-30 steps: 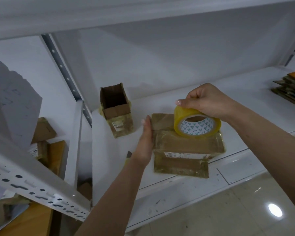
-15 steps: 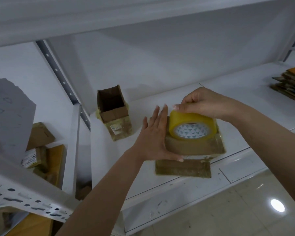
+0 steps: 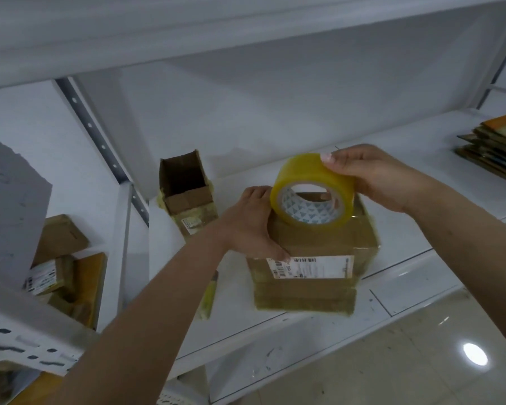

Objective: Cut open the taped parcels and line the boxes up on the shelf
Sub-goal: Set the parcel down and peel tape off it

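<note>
Our right hand [image 3: 380, 178] has its grip around the yellow tape roll [image 3: 311, 194], tilted on the taped parcel [image 3: 313, 258]. Our left hand [image 3: 250, 222] clasps that parcel's left edge on the shelf [image 3: 406, 285]. An open box [image 3: 187, 191] stands upright behind.

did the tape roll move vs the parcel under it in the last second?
Yes. The tape roll was lying flat on the parcel; the right hand has since tipped it up on edge, its hole toward the camera.

Glossy yellow tape roll [image 3: 312, 190] – tape-slick brown cardboard parcel [image 3: 310, 258] – matt white painted metal shelf [image 3: 415, 276].
</note>
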Tool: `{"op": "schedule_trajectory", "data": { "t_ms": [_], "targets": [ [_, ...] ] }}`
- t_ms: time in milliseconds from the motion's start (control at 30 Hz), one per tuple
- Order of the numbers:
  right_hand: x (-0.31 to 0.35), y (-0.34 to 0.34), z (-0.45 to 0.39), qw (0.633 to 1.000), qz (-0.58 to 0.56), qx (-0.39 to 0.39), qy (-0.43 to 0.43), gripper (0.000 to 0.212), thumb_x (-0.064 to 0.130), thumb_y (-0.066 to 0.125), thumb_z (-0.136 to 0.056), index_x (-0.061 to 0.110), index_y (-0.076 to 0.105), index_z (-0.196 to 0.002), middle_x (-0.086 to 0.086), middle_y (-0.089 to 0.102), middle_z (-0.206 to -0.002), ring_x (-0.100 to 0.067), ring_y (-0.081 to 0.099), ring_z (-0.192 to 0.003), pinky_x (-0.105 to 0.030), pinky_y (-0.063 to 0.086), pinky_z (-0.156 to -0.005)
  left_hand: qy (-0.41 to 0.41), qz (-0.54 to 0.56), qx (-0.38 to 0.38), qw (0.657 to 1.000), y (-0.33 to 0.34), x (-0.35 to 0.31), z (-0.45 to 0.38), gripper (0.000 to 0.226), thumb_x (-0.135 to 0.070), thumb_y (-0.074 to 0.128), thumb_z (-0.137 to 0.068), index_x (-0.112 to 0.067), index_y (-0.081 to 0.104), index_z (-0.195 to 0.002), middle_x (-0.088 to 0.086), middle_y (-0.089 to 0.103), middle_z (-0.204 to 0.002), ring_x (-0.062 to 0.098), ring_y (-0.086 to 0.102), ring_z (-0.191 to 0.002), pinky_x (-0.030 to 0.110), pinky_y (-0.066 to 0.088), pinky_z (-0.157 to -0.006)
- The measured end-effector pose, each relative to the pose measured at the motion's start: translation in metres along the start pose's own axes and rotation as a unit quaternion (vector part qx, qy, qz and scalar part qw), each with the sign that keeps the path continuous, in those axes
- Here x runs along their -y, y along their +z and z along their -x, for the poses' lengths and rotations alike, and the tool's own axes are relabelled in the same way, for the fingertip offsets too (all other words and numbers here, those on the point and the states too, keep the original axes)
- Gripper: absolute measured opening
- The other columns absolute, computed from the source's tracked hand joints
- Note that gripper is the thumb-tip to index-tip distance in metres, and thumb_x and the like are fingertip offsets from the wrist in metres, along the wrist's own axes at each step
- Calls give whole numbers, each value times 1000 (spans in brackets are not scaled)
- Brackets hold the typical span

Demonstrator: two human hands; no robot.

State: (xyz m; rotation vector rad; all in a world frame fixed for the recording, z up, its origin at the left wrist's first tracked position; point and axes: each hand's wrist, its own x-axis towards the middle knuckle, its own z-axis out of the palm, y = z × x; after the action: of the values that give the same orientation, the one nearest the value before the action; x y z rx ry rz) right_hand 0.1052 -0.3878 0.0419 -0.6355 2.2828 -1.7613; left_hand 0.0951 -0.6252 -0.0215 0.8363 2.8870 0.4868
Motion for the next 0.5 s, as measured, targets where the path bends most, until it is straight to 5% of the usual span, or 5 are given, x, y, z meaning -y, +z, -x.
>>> {"op": "schedule_trajectory", "data": {
  "t_ms": [100,267,400,500],
  "targets": [
    [-2,0,-1,1000,-15,-8,0,39,58,72,-70,21,80,-80,-5,76,-80,-16,73,-71,-21,56,-64,-5,-22,47,999,-5,-6,-2,120,-56,86,-58,-27,18,-152,-6,21,-151,13,12,-138,41,28,-113],
    [-14,15,6,999,-2,-1,51,51,59,67,-68,13,74,-87,-12,75,-90,-27,73,-83,-30,58,-71,-24,1,36,999,20,-4,7,125,-57,83,-52,-23,17,-153,-6,18,-149,9,5,-137,44,29,-115],
    [-11,31,4,996,54,9,63,65,58,66,-69,-2,68,-94,-15,73,-87,-24,71,-76,-30,57,-72,-31,66,-10,997,35,1,17,132,-73,59,-37,-23,20,-152,-3,17,-151,6,6,-135,42,27,-113],
    [-4,27,6,994,91,-11,62,58,57,64,-70,1,67,-82,-11,70,-75,-22,69,-69,-30,53,-69,-36,66,-22,997,35,3,15,130,-72,63,-39,-20,22,-151,-5,22,-147,14,10,-139,46,28,-115]
  ]
}}
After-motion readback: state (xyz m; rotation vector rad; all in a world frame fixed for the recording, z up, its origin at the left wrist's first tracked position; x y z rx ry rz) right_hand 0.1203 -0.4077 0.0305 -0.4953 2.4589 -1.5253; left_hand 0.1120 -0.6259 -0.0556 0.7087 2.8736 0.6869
